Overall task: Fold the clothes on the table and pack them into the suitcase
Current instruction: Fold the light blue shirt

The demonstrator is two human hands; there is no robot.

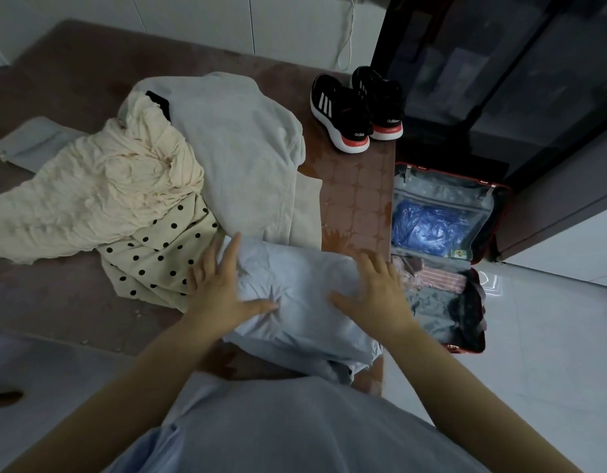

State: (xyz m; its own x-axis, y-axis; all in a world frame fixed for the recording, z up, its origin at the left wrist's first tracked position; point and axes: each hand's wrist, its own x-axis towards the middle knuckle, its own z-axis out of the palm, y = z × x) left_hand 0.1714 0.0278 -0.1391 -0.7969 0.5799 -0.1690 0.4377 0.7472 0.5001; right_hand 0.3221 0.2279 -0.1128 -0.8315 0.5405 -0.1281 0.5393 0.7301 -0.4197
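Left hand (223,291) and right hand (380,295), fingers flat and ungrasping, press the pale-blue garment (302,302) on the table (73,295) beside the open suitcase (445,254).

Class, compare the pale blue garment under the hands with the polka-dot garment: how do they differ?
The pale blue garment is plain; the polka-dot garment is cream with black dots. The blue one is bundled under the left hand and right hand; the dotted one lies loose. Both rest on the table.

Home room, sneakers (356,107), tiled floor (551,336)
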